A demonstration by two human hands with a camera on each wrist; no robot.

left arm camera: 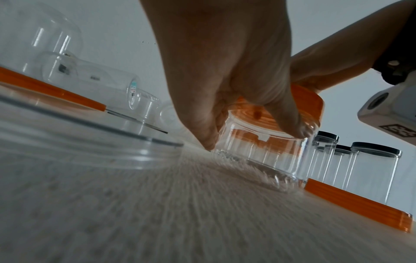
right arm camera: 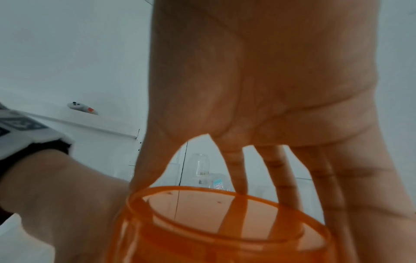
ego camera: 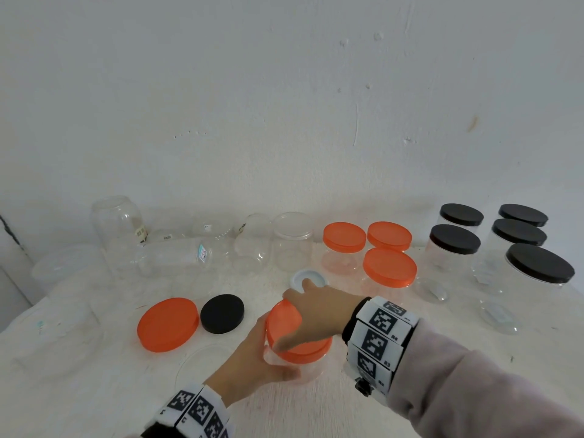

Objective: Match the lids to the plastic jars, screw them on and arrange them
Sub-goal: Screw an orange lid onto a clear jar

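Observation:
A short clear jar [ego camera: 295, 369] stands on the white table near the front centre. My left hand [ego camera: 252, 358] grips its side, thumb on the front wall; in the left wrist view the left hand [left arm camera: 225, 89] wraps the jar [left arm camera: 258, 160]. An orange lid [ego camera: 297, 339] sits on the jar's mouth. My right hand [ego camera: 316, 311] reaches over it from the right and grips its rim. In the right wrist view the right hand [right arm camera: 258, 89] spreads its fingers round the orange lid [right arm camera: 225, 222].
A loose orange lid [ego camera: 167, 324], a black lid [ego camera: 222, 313] and a white lid [ego camera: 303, 275] lie close by. Three orange-lidded jars [ego camera: 388, 267] stand behind, several black-lidded jars [ego camera: 518, 248] at the right, open clear jars [ego camera: 177, 245] at the back left.

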